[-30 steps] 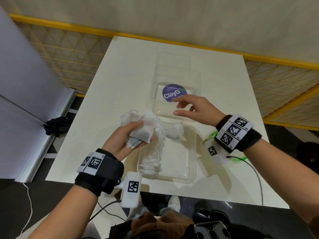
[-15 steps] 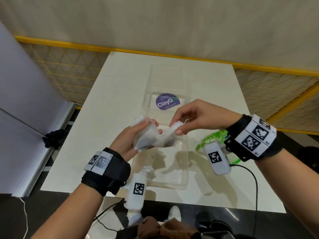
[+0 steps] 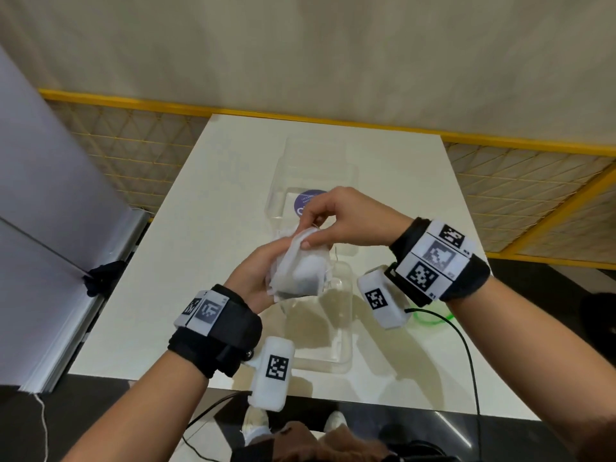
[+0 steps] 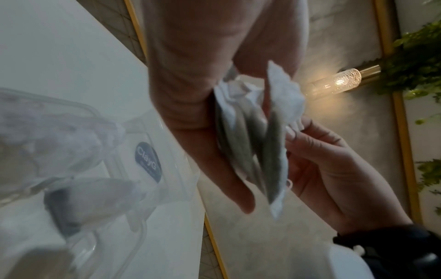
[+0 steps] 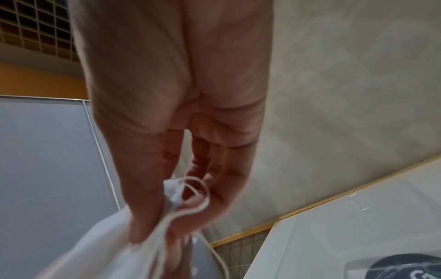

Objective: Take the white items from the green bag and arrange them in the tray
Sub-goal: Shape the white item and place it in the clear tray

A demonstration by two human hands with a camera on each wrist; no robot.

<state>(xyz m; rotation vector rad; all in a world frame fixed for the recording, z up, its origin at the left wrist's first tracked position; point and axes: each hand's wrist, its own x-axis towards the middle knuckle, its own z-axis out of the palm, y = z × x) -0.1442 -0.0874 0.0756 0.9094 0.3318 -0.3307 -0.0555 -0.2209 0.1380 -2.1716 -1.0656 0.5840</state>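
The fingers (image 4: 229, 188) of the left hand (image 3: 253, 278) curl round a bunch of white sachets (image 3: 300, 271), held up above the tray (image 3: 336, 345). Just right of them, the right hand (image 3: 346, 221) pinches the top edge of one sachet between thumb and fingers (image 5: 148, 217), with a loop of string (image 5: 195, 198) showing at the pinch.

To the far left a grey panel (image 3: 36, 228) leans beside the worktop (image 3: 206, 201), a black clamp (image 3: 103, 278) at its foot. The clear tray lies under both hands, which hide its far end; its lid (image 3: 313, 181), with a purple sticker (image 3: 306, 201), lies beyond, partly covered by the right hand. A scrap of the green bag (image 3: 430, 318) shows right of the tray, behind the right wrist unit.

A second ago the right hand hovered open over the lid and sachets lay in the tray; now it has closed on the bunch, and the tray floor in view is bare.
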